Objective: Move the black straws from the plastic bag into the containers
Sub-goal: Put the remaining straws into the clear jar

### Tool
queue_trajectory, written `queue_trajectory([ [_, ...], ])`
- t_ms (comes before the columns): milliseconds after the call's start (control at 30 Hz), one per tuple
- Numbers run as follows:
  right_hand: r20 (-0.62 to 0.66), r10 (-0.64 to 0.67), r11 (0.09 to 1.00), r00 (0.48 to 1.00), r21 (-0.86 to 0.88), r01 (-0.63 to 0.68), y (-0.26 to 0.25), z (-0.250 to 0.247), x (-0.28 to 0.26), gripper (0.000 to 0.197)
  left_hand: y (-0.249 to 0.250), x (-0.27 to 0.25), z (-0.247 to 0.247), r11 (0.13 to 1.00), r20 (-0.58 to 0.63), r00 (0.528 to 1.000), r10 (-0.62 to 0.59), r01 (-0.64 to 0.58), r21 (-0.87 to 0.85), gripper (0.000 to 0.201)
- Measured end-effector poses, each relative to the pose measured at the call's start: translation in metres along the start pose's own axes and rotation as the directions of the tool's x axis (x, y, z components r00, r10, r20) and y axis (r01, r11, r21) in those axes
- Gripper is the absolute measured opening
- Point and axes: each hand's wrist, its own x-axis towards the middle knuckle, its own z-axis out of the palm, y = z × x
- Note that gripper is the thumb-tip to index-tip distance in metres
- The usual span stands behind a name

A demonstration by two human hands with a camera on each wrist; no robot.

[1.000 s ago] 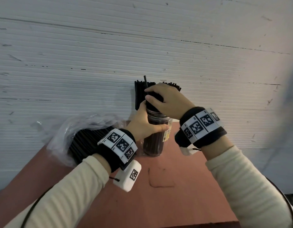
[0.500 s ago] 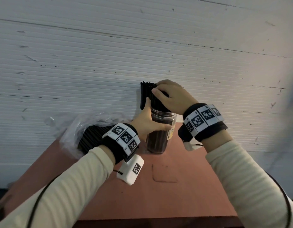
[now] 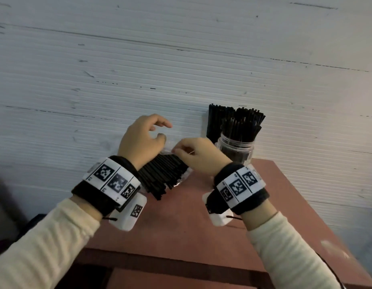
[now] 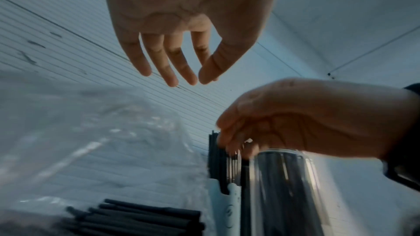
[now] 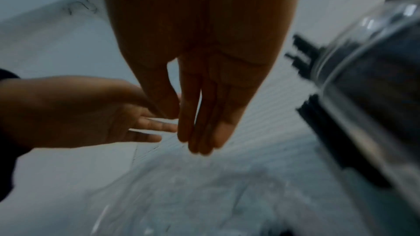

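Black straws (image 3: 162, 174) lie in a clear plastic bag (image 4: 90, 132) on the left of the red-brown table (image 3: 181, 226). A clear jar (image 3: 236, 151) packed with upright straws (image 3: 240, 126) stands at the back right. Behind it a white container (image 4: 227, 204) holds more straws (image 3: 216, 119). My left hand (image 3: 165, 132) hovers above the bag with relaxed fingers and holds nothing. Beside it, my right hand (image 3: 181, 151) reaches over the bag's straws with its fingers (image 5: 204, 132) straight and together, empty.
A white ribbed wall (image 3: 181, 69) runs close behind the table. The table's right edge (image 3: 295, 195) and front edge (image 3: 181, 259) are in view. The jar stands just right of my right hand.
Both hands have let go of the jar and its straws and moved left to the plastic bag. The jar now stands alone on the right.
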Motion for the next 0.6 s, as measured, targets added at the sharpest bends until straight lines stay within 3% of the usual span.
queue_trajectory([
  [100, 0.276, 0.064, 0.995, 0.959, -0.091, -0.040, -0.008, 0.033, 0.013, 0.030, -0.021, 0.003, -0.012, 0.991, 0.170, 0.984, -0.045, 0.023, 0.133, 0.031],
  [233, 0.467, 0.186, 0.967, 0.865, -0.245, -0.075, -0.018, 0.057, 0.031, 0.045, -0.039, 0.002, -0.022, 0.988, 0.377, 0.923, -0.073, 0.014, 0.157, 0.052],
  [400, 0.503, 0.312, 0.914, 0.806, -0.391, -0.109, -0.021, 0.073, 0.051, 0.069, -0.041, 0.003, -0.029, 0.986, 0.359, 0.928, -0.094, 0.037, 0.163, 0.050],
  [600, 0.503, 0.237, 0.932, 0.831, -0.360, -0.047, -0.026, 0.074, 0.052, 0.058, -0.048, 0.007, -0.028, 0.989, 0.307, 0.942, -0.133, 0.104, 0.108, 0.047],
])
